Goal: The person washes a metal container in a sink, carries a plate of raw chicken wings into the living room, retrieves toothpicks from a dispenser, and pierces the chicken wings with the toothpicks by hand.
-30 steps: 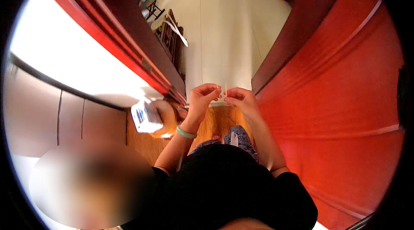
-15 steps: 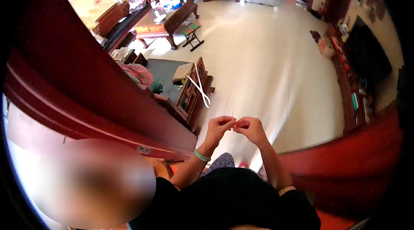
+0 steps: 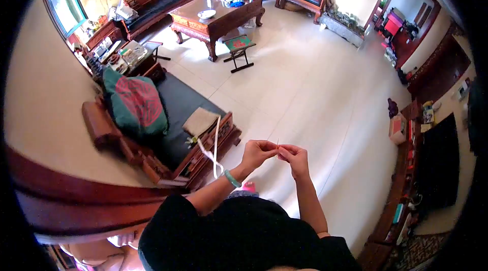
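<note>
In front of my body, my left hand [image 3: 255, 154] and my right hand [image 3: 295, 158] meet at their fingertips, both pinched closed. A thin, needle-like thing [image 3: 277, 142] stands up from between them; it is too small to make out well, and its lower part is hidden by the fingers. A green bangle [image 3: 233, 178] sits on my left wrist. Left of my hands, a white strap [image 3: 217, 144] hangs over the carved arm of a wooden seat [image 3: 223, 136]. On that seat lie a beige cushion [image 3: 201, 121] and a green and red pillow [image 3: 136, 103].
A low wooden table [image 3: 201, 18] stands ahead with a bowl [image 3: 207, 14] and many items on it. Before it is a folding stool [image 3: 239, 50]. A long cabinet [image 3: 401, 189] with a television [image 3: 439, 164] lines the right wall. Pale tiled floor [image 3: 305, 83] spreads between.
My view has moved forward past the dark red doorway, and the seat and table appear nearer. A blurred shape at lower left is gone from view. My hands stay pinched together.
</note>
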`<state>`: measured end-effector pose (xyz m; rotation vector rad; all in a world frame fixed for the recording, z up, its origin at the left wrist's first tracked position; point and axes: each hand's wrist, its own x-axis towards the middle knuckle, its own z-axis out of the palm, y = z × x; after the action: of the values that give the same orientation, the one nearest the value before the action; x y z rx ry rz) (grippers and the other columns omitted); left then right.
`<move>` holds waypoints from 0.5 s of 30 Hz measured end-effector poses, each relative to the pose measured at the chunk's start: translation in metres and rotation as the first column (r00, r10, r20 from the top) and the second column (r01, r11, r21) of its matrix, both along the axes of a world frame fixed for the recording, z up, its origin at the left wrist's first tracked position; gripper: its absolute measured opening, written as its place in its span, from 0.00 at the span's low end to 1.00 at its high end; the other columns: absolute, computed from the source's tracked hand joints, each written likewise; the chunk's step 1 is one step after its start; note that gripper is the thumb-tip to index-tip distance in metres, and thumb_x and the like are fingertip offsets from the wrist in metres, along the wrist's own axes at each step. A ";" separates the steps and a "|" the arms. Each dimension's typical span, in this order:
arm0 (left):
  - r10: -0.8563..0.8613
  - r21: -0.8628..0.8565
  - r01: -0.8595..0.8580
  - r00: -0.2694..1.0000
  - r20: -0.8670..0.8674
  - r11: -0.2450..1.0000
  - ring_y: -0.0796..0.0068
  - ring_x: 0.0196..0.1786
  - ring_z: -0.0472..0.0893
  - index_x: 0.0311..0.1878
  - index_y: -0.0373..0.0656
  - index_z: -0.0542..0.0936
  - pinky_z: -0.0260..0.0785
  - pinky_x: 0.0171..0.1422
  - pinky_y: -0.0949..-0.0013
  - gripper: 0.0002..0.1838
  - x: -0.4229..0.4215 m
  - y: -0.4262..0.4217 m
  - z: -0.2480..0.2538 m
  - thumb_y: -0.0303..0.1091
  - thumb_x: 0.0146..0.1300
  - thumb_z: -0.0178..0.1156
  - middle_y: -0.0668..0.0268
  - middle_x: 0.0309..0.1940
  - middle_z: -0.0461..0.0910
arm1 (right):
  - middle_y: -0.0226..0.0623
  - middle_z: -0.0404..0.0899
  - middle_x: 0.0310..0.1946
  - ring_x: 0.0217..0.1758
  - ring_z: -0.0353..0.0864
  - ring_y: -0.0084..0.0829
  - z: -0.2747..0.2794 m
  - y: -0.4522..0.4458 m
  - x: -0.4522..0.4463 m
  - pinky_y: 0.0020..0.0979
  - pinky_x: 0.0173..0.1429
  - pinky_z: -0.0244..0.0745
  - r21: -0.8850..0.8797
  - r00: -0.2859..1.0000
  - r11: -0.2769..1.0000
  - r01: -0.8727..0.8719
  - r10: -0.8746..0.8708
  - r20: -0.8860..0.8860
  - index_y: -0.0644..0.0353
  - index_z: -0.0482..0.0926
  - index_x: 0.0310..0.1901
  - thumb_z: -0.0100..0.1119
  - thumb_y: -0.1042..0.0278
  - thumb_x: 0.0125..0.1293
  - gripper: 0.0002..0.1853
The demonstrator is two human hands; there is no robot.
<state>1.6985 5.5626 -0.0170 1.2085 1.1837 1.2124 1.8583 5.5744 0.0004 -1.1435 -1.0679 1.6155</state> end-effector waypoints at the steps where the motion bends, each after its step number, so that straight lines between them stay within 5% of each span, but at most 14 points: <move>1: 0.007 -0.003 -0.007 1.000 0.006 1.000 0.81 0.29 0.80 0.35 0.36 0.83 0.73 0.35 0.77 0.11 0.003 0.028 0.004 0.33 0.52 0.68 0.62 0.27 0.83 | 0.38 0.82 0.31 0.30 0.80 0.24 -0.002 0.029 0.003 0.23 0.38 0.78 -0.004 1.000 1.000 0.016 -0.016 0.007 0.69 0.80 0.39 0.62 0.73 0.57 0.10; 3: -0.007 -0.005 0.007 0.992 -0.125 1.000 0.81 0.28 0.80 0.35 0.36 0.83 0.73 0.35 0.77 0.11 0.004 0.084 0.012 0.33 0.52 0.67 0.62 0.27 0.83 | 0.37 0.81 0.30 0.30 0.80 0.24 0.001 0.083 0.009 0.23 0.38 0.77 -0.024 1.000 1.000 0.019 -0.018 0.023 0.69 0.80 0.38 0.62 0.72 0.57 0.09; 8: 0.021 -0.028 -0.024 0.995 -0.100 0.999 0.80 0.28 0.80 0.35 0.36 0.83 0.73 0.35 0.77 0.09 0.002 0.220 0.001 0.31 0.52 0.66 0.62 0.27 0.83 | 0.36 0.80 0.28 0.29 0.79 0.24 -0.013 0.228 0.006 0.23 0.36 0.77 -0.081 0.999 0.996 0.042 -0.042 -0.004 0.68 0.80 0.36 0.61 0.72 0.58 0.08; 10: 0.061 -0.036 -0.063 0.997 -0.045 0.997 0.80 0.28 0.80 0.34 0.34 0.83 0.73 0.35 0.77 0.09 -0.010 0.275 -0.010 0.30 0.52 0.66 0.62 0.27 0.83 | 0.36 0.80 0.28 0.28 0.79 0.24 -0.018 0.293 -0.002 0.24 0.34 0.77 -0.076 0.989 0.986 0.147 -0.149 -0.019 0.67 0.79 0.38 0.60 0.72 0.59 0.08; 15: 0.208 -0.290 -0.116 0.928 0.309 0.950 0.82 0.29 0.78 0.35 0.37 0.82 0.68 0.34 0.78 0.08 -0.039 0.413 -0.017 0.29 0.53 0.65 0.68 0.27 0.81 | 0.36 0.80 0.29 0.31 0.80 0.24 -0.013 0.474 -0.034 0.22 0.36 0.78 0.003 0.998 0.999 0.046 -0.046 -0.035 0.66 0.77 0.37 0.56 0.69 0.63 0.08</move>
<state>1.6593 5.9753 -0.0335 0.6781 1.1595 1.2754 1.8241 6.0479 -0.0122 -1.1256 -1.0150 1.5912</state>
